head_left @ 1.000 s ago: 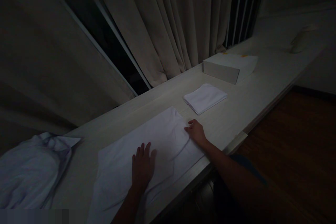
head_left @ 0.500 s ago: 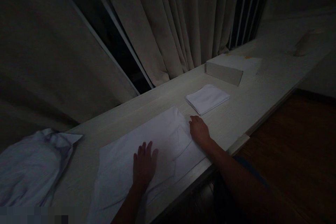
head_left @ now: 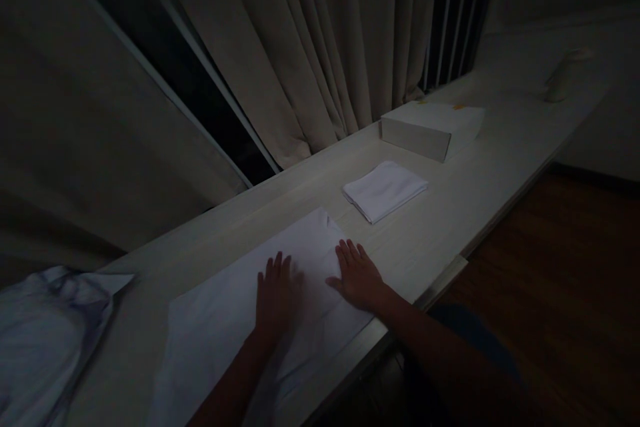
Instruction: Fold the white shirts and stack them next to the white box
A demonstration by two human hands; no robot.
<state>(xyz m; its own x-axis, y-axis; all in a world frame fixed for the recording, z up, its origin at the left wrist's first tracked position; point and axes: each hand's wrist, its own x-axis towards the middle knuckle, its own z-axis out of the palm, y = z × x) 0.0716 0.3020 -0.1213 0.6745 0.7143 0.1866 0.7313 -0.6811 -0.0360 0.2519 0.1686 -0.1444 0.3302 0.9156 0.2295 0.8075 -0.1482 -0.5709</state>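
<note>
A white cloth garment point(head_left: 215, 320) lies spread on the table, its near edge running along the table's front. My left hand point(head_left: 277, 293) rests palm down on its middle, fingers spread and slightly blurred. On the garment's right edge lies my right hand point(head_left: 357, 273), flat, with the fingers stretched out and the thumb apart. Neither hand holds anything. Just beyond my right hand is a folded white cloth point(head_left: 385, 190), neatly squared and untouched. The room is dim, so the garment's finer folds are hard to make out.
A heap of white cloth point(head_left: 40, 340) sits at the table's left end. Farther right stand a white box point(head_left: 417, 137) and a pale cylindrical object point(head_left: 565, 77). Curtains point(head_left: 320, 47) hang behind the long white table point(head_left: 435, 213), and a wooden floor point(head_left: 530, 267) lies to the right.
My right hand has gone from pinching the garment's right edge to lying flat on it, and that edge has come inward. My left hand remains on the cloth. The view has shifted slightly.
</note>
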